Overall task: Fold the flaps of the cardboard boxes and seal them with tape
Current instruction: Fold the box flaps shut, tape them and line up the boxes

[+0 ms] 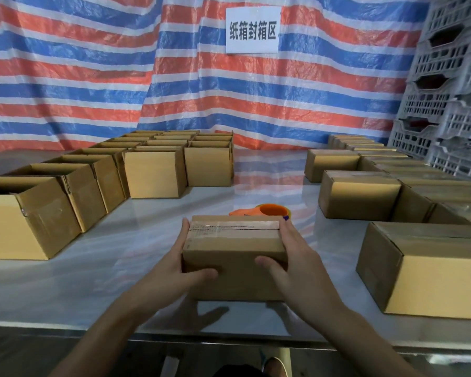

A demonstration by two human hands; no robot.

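Two hands, the left hand (182,265) and right hand (291,257), each grip one short end of the small brown taped cardboard box (234,240) at the near middle of the glossy grey table (120,240). Its long axis runs left to right. The sealed brown cardboard boxes (359,197) lie rightward, nearer the right hand.

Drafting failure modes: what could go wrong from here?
1. The left hand and right hand hold the taped box by its sides; that grip could slip.
2. The orange tape dispenser lies just behind the box; a push forward may knock it.
3. The tape looks wrinkled; the seam might lift.
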